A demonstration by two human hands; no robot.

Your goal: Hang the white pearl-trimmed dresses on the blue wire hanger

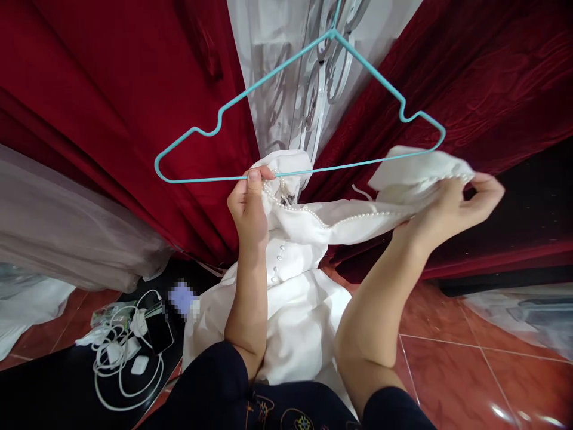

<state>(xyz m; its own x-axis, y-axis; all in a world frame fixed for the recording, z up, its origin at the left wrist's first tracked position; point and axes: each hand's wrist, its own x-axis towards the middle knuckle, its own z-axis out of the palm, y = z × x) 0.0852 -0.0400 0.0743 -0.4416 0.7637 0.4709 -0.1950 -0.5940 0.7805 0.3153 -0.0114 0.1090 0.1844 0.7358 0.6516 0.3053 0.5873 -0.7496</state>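
A white dress with pearl trim along its neckline and small round buttons hangs in front of me. The light-blue clothes hanger stands above it, its hook cut off by the top edge. My left hand is closed, pinching the hanger's bottom bar together with the dress's beaded edge. At the right, my right hand grips the other end of the pearl-trimmed neckline, drawing it out sideways. One flap of the dress lies over the right part of the bottom bar.
Dark red curtains hang on both sides of a white ornate metal frame. At the lower left, a black surface carries tangled white cables and a phone. Red tiles cover the floor.
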